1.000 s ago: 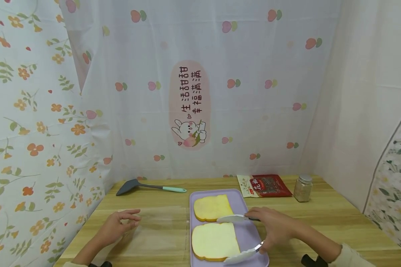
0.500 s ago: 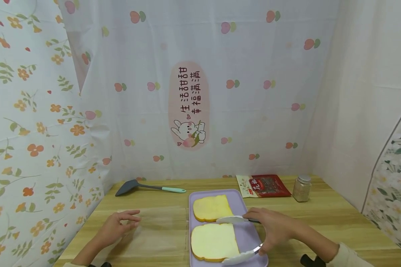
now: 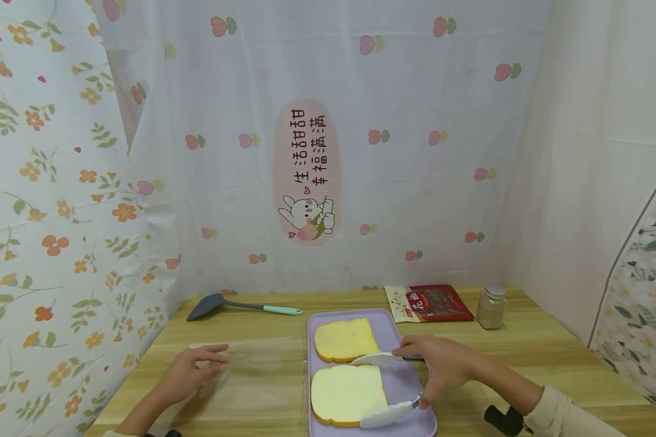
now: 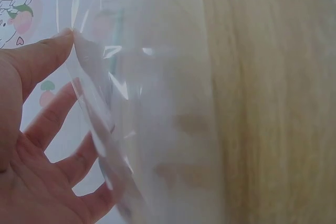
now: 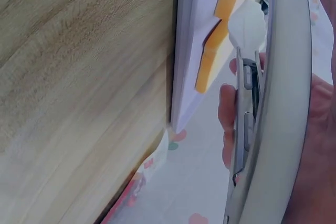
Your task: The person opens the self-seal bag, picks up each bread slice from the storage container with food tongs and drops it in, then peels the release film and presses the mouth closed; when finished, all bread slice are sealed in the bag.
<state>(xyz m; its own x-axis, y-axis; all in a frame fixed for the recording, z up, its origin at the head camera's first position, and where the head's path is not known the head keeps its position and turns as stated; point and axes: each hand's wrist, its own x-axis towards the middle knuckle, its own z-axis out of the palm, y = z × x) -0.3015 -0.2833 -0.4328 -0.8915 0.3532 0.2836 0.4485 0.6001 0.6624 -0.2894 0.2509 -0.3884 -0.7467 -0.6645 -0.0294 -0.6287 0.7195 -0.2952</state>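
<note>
My left hand (image 3: 188, 373) pinches the lifted left edge of a clear plastic bag (image 3: 268, 376) lying on the table. In the left wrist view the thumb tip is at the film's edge, the other fingers spread below it. My right hand (image 3: 443, 367) grips a pair of tongs (image 5: 247, 27) with pale, scalloped tips and metal arms. Its two tips stand apart, on either side of the near slice of toast bread (image 3: 347, 394), right at its edges. A second bread slice (image 3: 344, 340) lies behind it, both flat on a lilac tray (image 3: 410, 388).
A spatula (image 3: 240, 304) with a mint handle lies at the back left of the wooden table (image 3: 224, 331). Behind the tray are a red spice packet (image 3: 434, 303) and a glass jar (image 3: 492, 308) with a metal lid. Patterned curtains (image 3: 224, 182) enclose the table.
The right hand and tongs have shifted slightly left, the nearer tip drawing a little closer to the front bread slice. The left hand keeps its place at the bag.
</note>
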